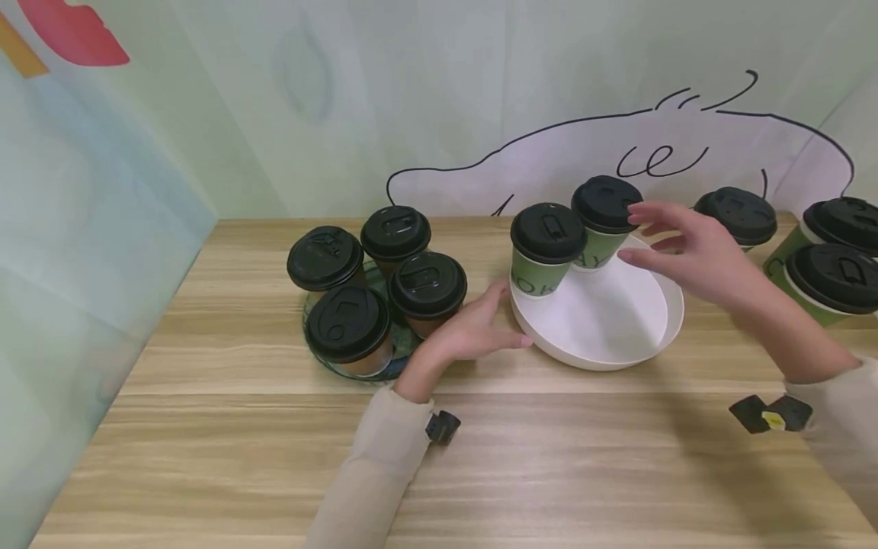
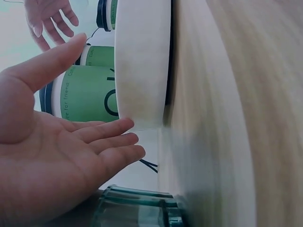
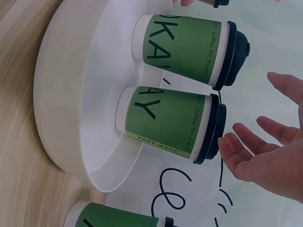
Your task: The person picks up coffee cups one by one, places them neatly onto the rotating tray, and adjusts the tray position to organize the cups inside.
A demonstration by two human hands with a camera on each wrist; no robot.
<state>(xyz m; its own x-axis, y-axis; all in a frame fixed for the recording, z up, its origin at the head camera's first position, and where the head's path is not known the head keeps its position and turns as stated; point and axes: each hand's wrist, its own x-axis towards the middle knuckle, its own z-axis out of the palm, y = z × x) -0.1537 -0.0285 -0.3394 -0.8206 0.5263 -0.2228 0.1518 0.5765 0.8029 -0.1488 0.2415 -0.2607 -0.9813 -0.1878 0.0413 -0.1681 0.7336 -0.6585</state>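
- Nearest, bottom center: a pale sleeve (image 1: pixel 373 473) over the wooden counter (image 1: pixel 549 473).
- Center: the left hand (image 1: pixel 473 328), grip wide, holding nothing, beside a white tray (image 1: pixel 597 360).
- Right of center: the right hand (image 1: pixel 706 252), grip wide and empty, near a lid (image 1: pixel 600 201).
- Loading looks partway: two green cups (image 1: pixel 546 248) stand in the tray; three more cups (image 1: pixel 842 280) wait outside, far right.
- Left of center: four brown cups (image 1: pixel 350 332) on a glass plate (image 1: pixel 403 347), seemingly done.

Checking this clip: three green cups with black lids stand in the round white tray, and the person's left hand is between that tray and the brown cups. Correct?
Not quite: the head view shows two green cups with black lids in the round white tray, not three. The left hand is indeed between that tray and the brown cups.
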